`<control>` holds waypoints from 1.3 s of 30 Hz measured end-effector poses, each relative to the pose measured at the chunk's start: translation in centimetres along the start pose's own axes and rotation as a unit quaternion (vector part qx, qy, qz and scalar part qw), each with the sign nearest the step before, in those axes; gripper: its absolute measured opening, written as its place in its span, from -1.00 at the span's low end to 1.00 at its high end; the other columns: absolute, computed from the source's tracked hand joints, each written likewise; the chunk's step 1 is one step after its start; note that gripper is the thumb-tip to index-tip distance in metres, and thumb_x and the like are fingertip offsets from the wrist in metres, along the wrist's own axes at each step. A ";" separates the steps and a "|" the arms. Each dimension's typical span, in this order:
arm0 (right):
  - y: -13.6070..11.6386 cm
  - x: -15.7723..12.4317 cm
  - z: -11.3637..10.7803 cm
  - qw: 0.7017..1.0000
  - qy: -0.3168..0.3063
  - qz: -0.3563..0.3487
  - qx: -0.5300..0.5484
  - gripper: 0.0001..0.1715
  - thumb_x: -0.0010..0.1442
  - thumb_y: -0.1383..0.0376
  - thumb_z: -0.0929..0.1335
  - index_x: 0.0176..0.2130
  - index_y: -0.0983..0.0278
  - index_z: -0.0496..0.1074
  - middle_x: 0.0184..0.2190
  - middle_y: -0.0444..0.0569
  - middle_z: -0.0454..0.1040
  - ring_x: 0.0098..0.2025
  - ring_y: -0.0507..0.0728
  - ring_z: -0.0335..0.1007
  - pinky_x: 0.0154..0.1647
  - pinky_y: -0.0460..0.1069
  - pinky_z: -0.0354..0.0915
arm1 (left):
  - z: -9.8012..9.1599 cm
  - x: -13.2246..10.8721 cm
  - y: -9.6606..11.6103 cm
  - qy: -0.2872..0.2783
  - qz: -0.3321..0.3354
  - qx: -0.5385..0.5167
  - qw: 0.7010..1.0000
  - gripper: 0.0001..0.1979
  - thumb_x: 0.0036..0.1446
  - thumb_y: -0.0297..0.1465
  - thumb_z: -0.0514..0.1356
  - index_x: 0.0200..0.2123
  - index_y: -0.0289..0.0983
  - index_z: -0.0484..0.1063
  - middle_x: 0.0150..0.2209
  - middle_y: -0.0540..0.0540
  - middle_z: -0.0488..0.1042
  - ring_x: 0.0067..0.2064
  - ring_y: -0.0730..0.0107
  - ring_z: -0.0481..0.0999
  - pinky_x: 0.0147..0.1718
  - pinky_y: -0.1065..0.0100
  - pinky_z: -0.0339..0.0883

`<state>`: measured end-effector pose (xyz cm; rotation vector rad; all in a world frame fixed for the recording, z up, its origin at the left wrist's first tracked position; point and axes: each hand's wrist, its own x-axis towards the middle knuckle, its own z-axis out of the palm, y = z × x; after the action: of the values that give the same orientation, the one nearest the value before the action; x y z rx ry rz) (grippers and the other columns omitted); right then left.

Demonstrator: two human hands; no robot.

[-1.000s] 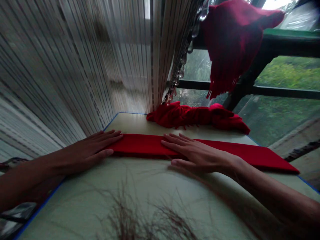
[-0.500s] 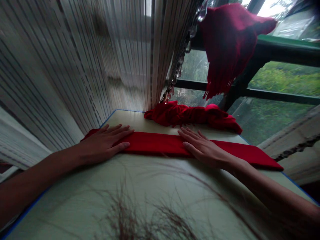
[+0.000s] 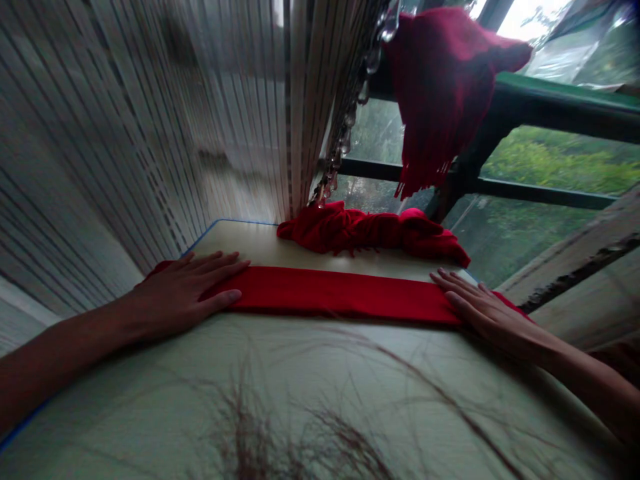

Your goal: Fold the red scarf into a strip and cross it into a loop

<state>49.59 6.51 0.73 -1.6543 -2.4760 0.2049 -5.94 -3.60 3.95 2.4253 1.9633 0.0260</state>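
A red scarf (image 3: 330, 293), folded into a long flat strip, lies across the pale table (image 3: 300, 373). My left hand (image 3: 193, 287) rests flat on the strip's left part, fingers stretched out and thumb apart. Near the strip's right end, my right hand (image 3: 480, 307) lies flat on the cloth with its fingers extended. Both palms face down, and neither hand grips the cloth. Parts of the strip are hidden under the hands.
A crumpled red fringed cloth (image 3: 370, 230) lies at the table's far edge. Another red fringed cloth (image 3: 445, 87) hangs from the green window frame (image 3: 565, 110). A string curtain (image 3: 240, 120) with beads borders the left. Blurred hair strands cross the lower view.
My right hand has slid to the right along the folded scarf, from near its middle to near its right end. My left hand stays on the left part. The view has shifted slightly.
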 end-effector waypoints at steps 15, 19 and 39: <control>-1.2 1.5 -2.7 0.998 -0.031 -0.057 0.016 -0.14 0.42 -0.18 0.02 0.50 0.15 -0.03 0.52 0.00 -0.15 0.53 0.28 -0.36 0.49 0.37 -0.35 | -1.1 -1.5 1.7 -0.007 -0.014 -0.003 1.000 -0.30 0.38 0.14 -0.18 0.48 0.07 -0.06 0.49 0.09 -0.03 0.50 -0.12 -0.06 0.43 -0.20 -0.23; -7.3 2.6 -4.4 0.990 -0.005 -0.129 0.051 -0.16 0.42 -0.19 0.09 0.49 0.09 -0.02 0.52 -0.03 -0.15 0.54 0.27 -0.34 0.50 0.35 -0.33 | -1.7 0.3 3.5 -0.001 0.026 -0.010 1.000 -0.34 0.41 0.10 -0.17 0.48 0.07 -0.09 0.51 0.07 -0.08 0.52 -0.06 -0.15 0.43 -0.17 -0.30; -17.5 4.9 0.2 0.971 -0.038 -0.235 0.023 -0.05 0.42 -0.25 0.00 0.50 0.26 -0.06 0.51 0.11 -0.16 0.54 0.27 -0.34 0.50 0.35 -0.33 | -1.6 5.6 14.2 -0.044 0.101 -0.039 0.993 -0.15 0.36 0.20 -0.22 0.51 -0.17 -0.18 0.52 -0.08 -0.18 0.53 0.08 -0.20 0.44 -0.13 -0.33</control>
<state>31.87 4.36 4.33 -1.0132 -2.8055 0.2654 9.05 -1.06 5.96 2.5161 1.6438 -0.0012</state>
